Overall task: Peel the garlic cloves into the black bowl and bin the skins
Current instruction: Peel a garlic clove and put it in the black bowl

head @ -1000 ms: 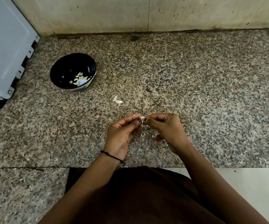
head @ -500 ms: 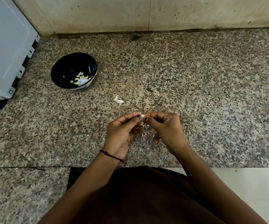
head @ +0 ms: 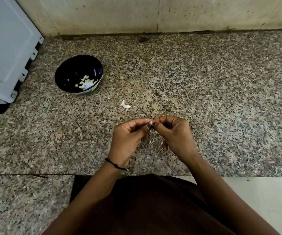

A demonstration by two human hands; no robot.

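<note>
One white appliance (head: 6, 53) stands at the left of the table (head: 204, 90), with one black bowl (head: 72, 65) near it. The bowl holds several peeled cloves (head: 86, 81), too small to count. One skin scrap (head: 125, 105) lies between bowl and hands. The left hand (head: 126, 141) and right hand (head: 175, 138) meet fingertip to fingertip, both pinching one clove (head: 151, 122) above the table.
</note>
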